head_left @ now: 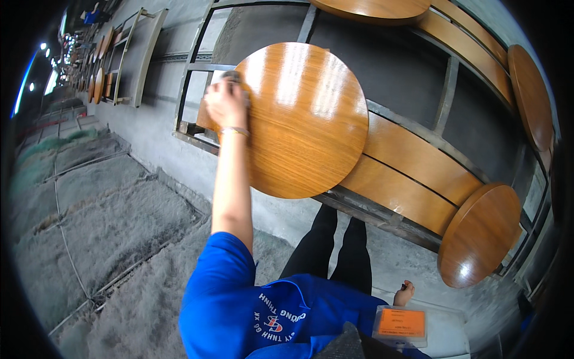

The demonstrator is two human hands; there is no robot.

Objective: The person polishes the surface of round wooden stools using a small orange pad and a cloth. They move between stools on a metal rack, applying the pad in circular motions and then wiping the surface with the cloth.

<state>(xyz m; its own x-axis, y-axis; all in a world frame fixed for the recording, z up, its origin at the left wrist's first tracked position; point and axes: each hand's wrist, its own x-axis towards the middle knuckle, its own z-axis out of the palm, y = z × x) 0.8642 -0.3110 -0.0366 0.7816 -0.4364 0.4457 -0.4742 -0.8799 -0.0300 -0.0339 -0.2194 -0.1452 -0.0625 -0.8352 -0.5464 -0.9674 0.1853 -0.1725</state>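
A round, glossy wooden tabletop (305,119) with brown grain lies in front of me on a metal frame. At its left edge my left hand (226,106) is closed round a small dark grey pad (231,76), whose exact kind is blurred. The arm is stretched forward, and the hand presses against the rim of the round top. My right hand (405,293) hangs low beside my body at the right, away from the boards. Its fingers are curled, and what they hold, if anything, is hidden.
Curved wooden slats (412,167) rest on the metal frame (445,96). A second round top (481,233) leans at the right, another (373,7) lies at the far side. Dusty grey matting (119,221) covers the floor at left; a further rack (140,57) stands beyond.
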